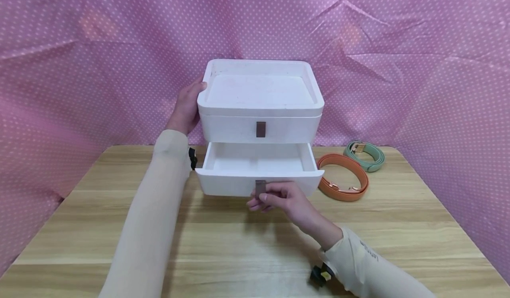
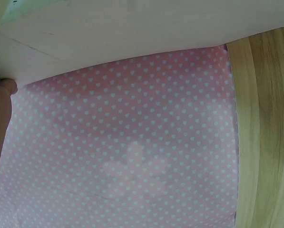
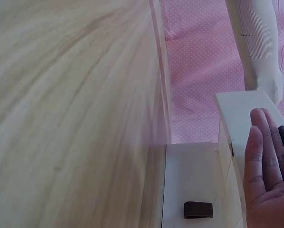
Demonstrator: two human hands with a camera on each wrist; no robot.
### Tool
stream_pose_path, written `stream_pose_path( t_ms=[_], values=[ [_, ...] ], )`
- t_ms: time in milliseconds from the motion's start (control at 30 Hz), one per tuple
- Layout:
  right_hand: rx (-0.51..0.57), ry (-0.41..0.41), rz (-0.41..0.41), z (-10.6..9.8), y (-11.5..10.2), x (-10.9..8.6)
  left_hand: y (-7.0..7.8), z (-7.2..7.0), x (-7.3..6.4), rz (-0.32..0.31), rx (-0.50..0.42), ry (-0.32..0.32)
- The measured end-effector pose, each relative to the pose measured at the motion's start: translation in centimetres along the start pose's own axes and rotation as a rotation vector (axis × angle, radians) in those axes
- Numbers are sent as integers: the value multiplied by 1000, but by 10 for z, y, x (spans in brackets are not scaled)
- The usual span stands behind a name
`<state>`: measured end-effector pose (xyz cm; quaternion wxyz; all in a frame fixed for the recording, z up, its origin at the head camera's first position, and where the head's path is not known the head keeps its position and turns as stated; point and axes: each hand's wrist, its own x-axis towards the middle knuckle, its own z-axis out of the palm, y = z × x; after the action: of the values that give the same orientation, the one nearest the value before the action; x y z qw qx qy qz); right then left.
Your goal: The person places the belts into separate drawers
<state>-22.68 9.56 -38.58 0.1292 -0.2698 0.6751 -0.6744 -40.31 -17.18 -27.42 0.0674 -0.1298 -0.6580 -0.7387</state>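
A white two-drawer storage box (image 1: 260, 90) with a tray-like top stands at the back of the table, its lower drawer (image 1: 227, 185) pulled out and bare inside. My right hand (image 1: 291, 200) pinches the brown pull tab (image 1: 260, 187) on that drawer between thumb and forefinger, the other fingers extended below. Against the box's left side rests my left hand (image 1: 187, 105), thumb at the top rim; its other fingers are mostly hidden. The upper drawer (image 1: 231, 129) is closed, with its own brown tab (image 3: 198, 210) seen in the right wrist view.
To the right of the box lie a coiled orange-brown belt (image 1: 362, 180) and, behind it, a coiled green belt (image 1: 376, 155). The wooden table (image 1: 223, 253) is bordered by a pink dotted cloth (image 1: 159, 45) at the back and sides.
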Motion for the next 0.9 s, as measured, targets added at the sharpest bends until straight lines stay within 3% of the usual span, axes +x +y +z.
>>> stream_pose_path(
  t_ms=[200, 900],
  values=[
    [-1, -4, 2, 1, 0, -1, 1, 0, 0, -22, 5, 0],
    [-18, -17, 5, 3, -1, -7, 0, 0, 3, -8, -31, -1]
  ],
)
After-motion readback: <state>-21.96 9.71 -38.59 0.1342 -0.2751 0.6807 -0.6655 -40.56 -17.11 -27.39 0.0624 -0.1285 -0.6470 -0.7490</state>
